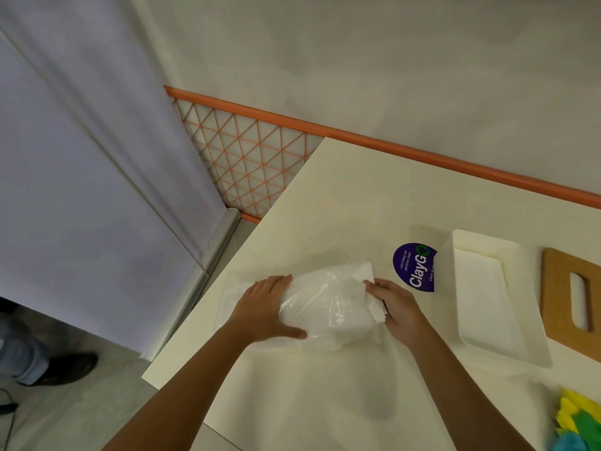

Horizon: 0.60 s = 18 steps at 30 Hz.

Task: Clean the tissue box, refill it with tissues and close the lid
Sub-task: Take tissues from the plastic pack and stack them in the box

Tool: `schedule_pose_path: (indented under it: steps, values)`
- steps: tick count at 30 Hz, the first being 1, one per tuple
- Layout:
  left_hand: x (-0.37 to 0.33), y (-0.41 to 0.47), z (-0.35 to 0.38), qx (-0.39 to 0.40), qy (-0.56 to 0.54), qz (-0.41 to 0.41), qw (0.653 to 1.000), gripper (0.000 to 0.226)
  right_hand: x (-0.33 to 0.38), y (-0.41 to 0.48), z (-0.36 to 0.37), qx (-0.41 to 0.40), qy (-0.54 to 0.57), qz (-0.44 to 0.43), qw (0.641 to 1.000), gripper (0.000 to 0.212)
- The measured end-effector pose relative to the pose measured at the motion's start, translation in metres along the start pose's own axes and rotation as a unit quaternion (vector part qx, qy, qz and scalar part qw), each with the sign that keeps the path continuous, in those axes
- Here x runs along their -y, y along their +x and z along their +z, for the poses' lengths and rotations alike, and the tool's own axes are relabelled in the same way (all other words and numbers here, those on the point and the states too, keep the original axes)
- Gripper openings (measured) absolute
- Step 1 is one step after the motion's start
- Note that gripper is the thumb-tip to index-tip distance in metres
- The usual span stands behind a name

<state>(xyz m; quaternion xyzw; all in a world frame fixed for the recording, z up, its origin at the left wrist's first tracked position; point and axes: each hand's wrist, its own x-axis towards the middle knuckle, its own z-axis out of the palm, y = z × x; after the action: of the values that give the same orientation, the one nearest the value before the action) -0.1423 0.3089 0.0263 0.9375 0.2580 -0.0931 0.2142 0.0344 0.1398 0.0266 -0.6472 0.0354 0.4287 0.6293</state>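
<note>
Left of the open tissue box on the counter, the left hand clasps the plastic wrapper while the right hand pinches the tissues at its mouth, so refilling seems underway; next the stack must slide free and lie flat in the box, its wooden lid waiting just right of it.

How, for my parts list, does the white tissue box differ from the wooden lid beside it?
The tissue box is white; the lid is brown wood. The tissue box is a hollow, open-topped tray; the lid is a flat board with an oblong slot. Both lie untouched on the table, side by side, with rounded corners.
</note>
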Motion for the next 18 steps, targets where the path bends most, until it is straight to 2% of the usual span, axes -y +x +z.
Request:
schedule_pose_path:
  steps: [4,8,12,18]
  values:
    - [0.0,0.001,0.0,0.001,0.012,0.008,1.0,0.114,-0.006,0.0,0.0,0.044,-0.151,0.037,0.987,0.036]
    - [0.0,0.002,0.0,0.002,0.014,0.015,1.0,0.114,-0.002,-0.001,0.007,0.066,-0.169,0.049,0.982,0.039]
    - [0.001,0.002,-0.002,0.019,0.013,0.012,1.0,0.137,0.014,-0.01,0.008,0.023,-0.238,-0.019,0.971,0.035]
    - [0.0,0.0,-0.004,0.023,0.02,0.0,1.0,0.144,0.033,-0.03,-0.008,-0.037,-0.242,-0.078,0.966,0.032]
